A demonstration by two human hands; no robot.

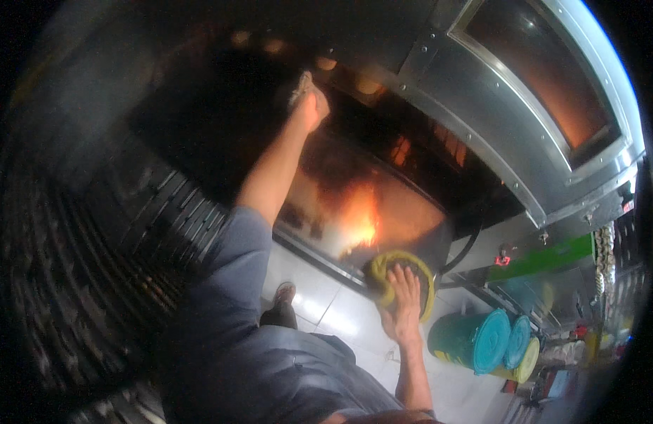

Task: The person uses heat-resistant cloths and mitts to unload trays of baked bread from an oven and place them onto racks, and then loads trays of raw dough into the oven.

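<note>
Two hands busy: my right hand flat on yellow pad, low on oven door; pad soft, light, press through palm. Left hand above door grips rag.

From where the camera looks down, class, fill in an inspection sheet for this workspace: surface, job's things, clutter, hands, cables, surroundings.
Surface: dark glossy oven panel mirroring an orange glow; white tiled floor below.
Job's things: round yellow-rimmed scrubbing pad pressed against the panel's lower edge.
Clutter: teal lidded buckets and a yellow-lidded one on the floor at right.
Hands: right hand spread flat on the pad; left hand raised, gripping a pale cloth at the top of the panel.
Cables: black hose curving down beside the oven.
Surroundings: steel oven door with a window, swung open; dark rack at left.
</note>
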